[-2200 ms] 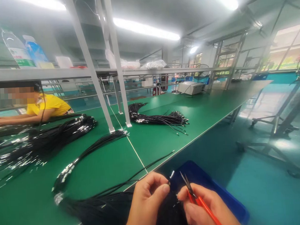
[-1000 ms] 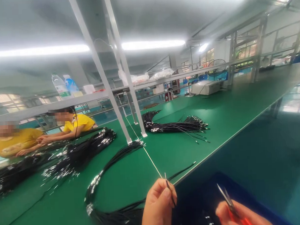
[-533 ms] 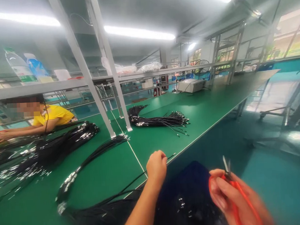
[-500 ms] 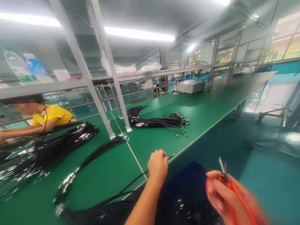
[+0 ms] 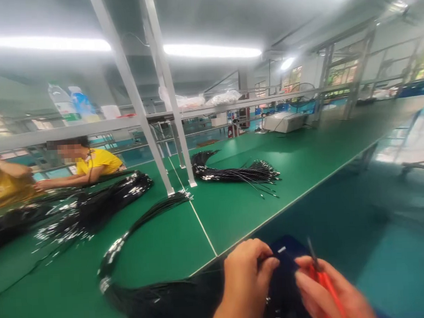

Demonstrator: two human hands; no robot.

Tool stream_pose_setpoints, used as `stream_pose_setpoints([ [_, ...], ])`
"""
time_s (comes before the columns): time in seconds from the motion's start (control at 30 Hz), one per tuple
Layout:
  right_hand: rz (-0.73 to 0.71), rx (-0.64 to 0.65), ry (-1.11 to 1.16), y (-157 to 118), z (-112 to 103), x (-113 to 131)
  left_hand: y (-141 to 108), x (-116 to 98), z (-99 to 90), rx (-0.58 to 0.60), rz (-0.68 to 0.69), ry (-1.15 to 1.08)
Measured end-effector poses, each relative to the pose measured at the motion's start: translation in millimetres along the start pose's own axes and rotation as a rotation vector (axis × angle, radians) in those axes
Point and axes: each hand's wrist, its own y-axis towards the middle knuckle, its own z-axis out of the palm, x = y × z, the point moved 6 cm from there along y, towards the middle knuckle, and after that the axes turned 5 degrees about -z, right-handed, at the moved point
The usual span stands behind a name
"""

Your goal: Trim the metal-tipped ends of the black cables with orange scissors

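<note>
My left hand (image 5: 247,274) pinches a thin black cable near its end, and the white tip (image 5: 281,249) sticks out past my fingertips. Red-handled scissors (image 5: 322,276) sit in my right hand (image 5: 319,290), blades pointing up and slightly blurred. The two hands are a short gap apart, just off the table's front edge. Below them lies a dark heap of black cables (image 5: 176,299), partly hidden by my left forearm. From it a curved bundle of black cables (image 5: 131,233) with silvery ends runs across the green table (image 5: 160,255).
Another cable bundle (image 5: 237,173) lies farther back, past a metal shelf post (image 5: 182,132). A large cable pile (image 5: 104,201) is at the left, near a person in yellow (image 5: 105,161) and another person's arm. A white box (image 5: 284,122) stands at the back.
My left hand has drawn back from over the table toward my right hand, bringing the cable end along. The scissors now sit closer to it. The view has turned a little left.
</note>
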Motion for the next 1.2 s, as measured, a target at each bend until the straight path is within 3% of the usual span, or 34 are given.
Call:
stream_pose_setpoints([
  [0.1, -0.028, 0.001, -0.033, -11, 19, 0, -21, 4, -11.5, 0.038, 0.041, -0.355],
  [0.27, -0.103, -0.078, 0.092, -31, 37, 13, -29, 26, -1.5, 0.229, -0.102, -0.702],
  [0.4, -0.128, -0.129, 0.187, -42, 43, 22, -33, 26, -2.6, 0.193, -0.115, -0.743],
  [0.73, -0.148, -0.071, 0.235, -42, 51, 27, -39, 33, 1.1, 0.217, -0.074, -0.643],
  [0.93, 0.044, 0.033, 0.383, -42, 54, 9, -45, 31, 4.6, 0.268, -0.057, -0.826],
  [1.07, 0.14, -0.037, 0.465, -46, 59, -8, -49, 23, 3.2, 0.186, -0.059, -0.984],
  [1.2, 0.018, -0.06, 0.401, -50, 71, 3, -49, 17, -12.0, -0.03, -0.037, -0.864],
])
